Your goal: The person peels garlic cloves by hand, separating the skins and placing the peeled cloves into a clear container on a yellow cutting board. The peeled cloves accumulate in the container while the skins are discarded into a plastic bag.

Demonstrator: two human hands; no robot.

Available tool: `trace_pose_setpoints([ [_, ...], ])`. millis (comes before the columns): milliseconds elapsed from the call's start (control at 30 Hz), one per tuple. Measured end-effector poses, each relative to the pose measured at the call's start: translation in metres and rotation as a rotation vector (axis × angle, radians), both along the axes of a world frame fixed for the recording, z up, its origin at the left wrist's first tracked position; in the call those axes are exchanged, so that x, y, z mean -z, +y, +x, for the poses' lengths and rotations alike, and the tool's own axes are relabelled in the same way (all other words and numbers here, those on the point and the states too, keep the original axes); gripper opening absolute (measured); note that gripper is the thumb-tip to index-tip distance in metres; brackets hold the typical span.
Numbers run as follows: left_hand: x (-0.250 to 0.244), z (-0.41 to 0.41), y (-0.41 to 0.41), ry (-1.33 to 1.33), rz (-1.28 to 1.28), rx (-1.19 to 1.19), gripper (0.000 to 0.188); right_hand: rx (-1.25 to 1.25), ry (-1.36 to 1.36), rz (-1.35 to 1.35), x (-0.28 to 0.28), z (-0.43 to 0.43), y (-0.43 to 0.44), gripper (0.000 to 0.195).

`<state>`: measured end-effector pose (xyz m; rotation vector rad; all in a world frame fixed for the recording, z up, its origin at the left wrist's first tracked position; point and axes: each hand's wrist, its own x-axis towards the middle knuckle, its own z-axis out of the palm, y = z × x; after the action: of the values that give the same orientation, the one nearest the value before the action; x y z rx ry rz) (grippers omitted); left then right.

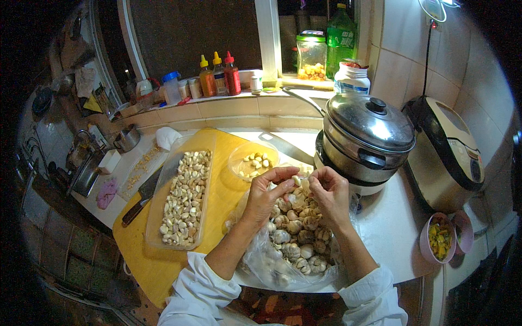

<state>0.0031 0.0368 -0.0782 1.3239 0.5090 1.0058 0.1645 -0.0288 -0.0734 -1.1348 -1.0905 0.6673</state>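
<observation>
Between the thumb and fingers of my left hand is a pale garlic clove. My right hand is just to its right, thumb and forefinger pinched on what looks like a thin bit of garlic skin. Both hands are above a clear plastic bag full of whole garlic bulbs and loose skins. A round clear tub behind my left hand contains several peeled cloves. To the left, a long clear plastic box is partly filled with unpeeled-looking cloves.
The box and tub rest on a yellow cutting board. A knife lies left of the box, a cleaver behind the tub. On the right stand a lidded steel pot, a rice cooker and pink bowls. Squeeze bottles line the sill.
</observation>
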Motion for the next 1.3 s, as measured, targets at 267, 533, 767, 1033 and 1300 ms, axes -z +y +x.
trace_pose_setpoints([
  [267,-0.003,-0.002,0.0,-0.009,-0.01,0.027,0.035,0.025,0.016,0.022,0.002,0.003,0.002,0.01],
  [533,-0.003,-0.002,0.002,-0.09,-0.018,-0.022,0.031,-0.1,0.012,0.028,0.01,0.008,0.004,0.019],
  [767,-0.002,-0.003,0.003,-0.081,-0.059,-0.005,0.032,-0.076,-0.097,0.06,-0.002,-0.005,-0.001,0.012],
  [1033,-0.001,-0.002,0.003,-0.07,-0.046,-0.022,0.024,-0.104,-0.094,0.084,0.004,-0.006,0.0,0.014],
  [1300,0.003,-0.002,0.005,-0.045,-0.049,-0.028,0.022,-0.04,-0.228,0.074,0.003,-0.005,-0.002,0.012],
])
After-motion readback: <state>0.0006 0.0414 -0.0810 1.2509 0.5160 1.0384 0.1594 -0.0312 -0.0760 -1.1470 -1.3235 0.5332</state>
